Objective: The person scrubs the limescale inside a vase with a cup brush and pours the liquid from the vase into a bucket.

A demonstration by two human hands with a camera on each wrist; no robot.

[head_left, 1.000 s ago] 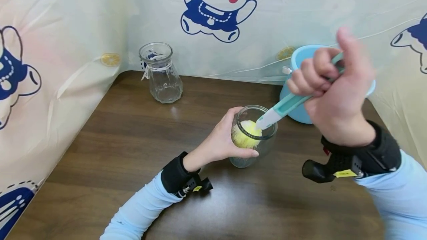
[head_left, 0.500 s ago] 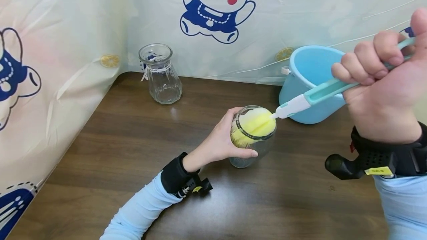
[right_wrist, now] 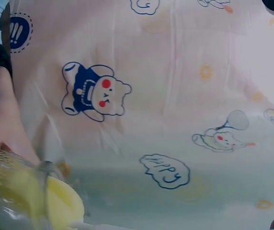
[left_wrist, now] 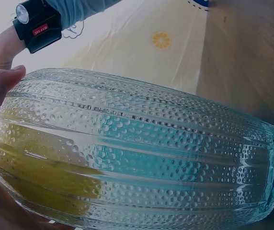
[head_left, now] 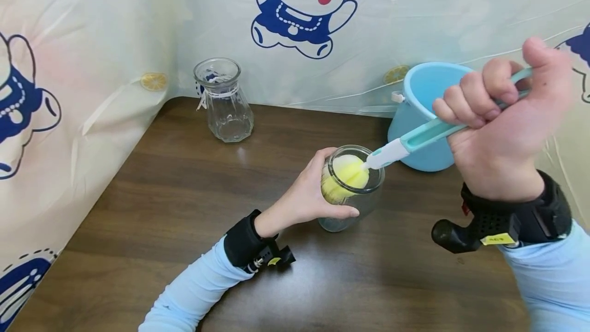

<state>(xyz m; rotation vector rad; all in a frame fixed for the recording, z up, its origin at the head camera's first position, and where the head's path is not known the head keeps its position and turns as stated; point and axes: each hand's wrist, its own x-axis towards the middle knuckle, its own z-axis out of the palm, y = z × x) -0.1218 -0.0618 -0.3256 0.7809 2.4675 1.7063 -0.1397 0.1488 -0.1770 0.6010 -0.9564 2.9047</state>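
A clear glass jar point(head_left: 366, 201) stands tilted slightly on the table, and my left hand point(head_left: 304, 193) grips its left side, thumb in front. Inside its mouth sits the yellow and white sponge head point(head_left: 350, 170) of a bottle brush. My right hand point(head_left: 502, 122) holds the brush's teal handle point(head_left: 428, 132), fingers curled round it, up and to the right of the jar. Through the dimpled glass point(left_wrist: 151, 153) in the left wrist view, the yellow sponge point(left_wrist: 41, 167) shows near the mouth end. In the right wrist view the sponge point(right_wrist: 62, 203) is blurred at the rim.
A faceted glass vase point(head_left: 229, 117) with a white ribbon at its neck stands at the back left. Behind my right hand is a light blue bucket point(head_left: 410, 117). Printed cloth point(head_left: 207, 14) hangs round the back and left of the brown wooden table point(head_left: 161, 209).
My right hand first drew the bottle brush up and right, raising the sponge into the jar's mouth, then moved back down-left, lowering it partway. My left hand keeps its grip on the jar.
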